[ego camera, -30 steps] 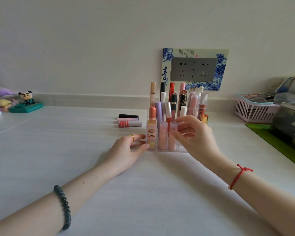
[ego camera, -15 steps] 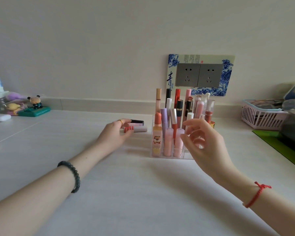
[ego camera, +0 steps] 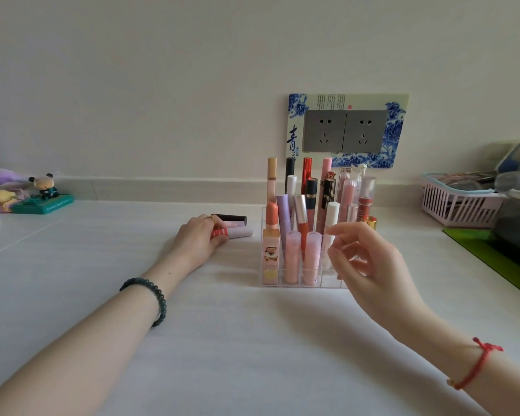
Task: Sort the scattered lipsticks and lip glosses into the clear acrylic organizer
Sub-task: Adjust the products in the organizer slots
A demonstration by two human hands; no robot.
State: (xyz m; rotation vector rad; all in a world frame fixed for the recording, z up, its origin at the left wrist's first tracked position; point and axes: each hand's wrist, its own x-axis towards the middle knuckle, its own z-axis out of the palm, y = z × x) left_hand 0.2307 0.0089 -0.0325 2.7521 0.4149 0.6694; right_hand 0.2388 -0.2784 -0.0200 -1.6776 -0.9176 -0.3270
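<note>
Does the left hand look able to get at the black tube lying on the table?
Probably yes: the left hand lies right beside the black tube, with nothing covering it, though its fingers seem busy gripping the striped tube.

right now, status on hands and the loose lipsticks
Left hand curled over red-striped tube, lying with two other tubes left of acrylic organizer. Right hand open, empty, before organizer. Nothing between tubes and organizer.

Left grip (ego camera: 198,240) holds striped tube (ego camera: 239,233) beside organizer (ego camera: 330,280); right grip (ego camera: 370,262) hovers.
</note>
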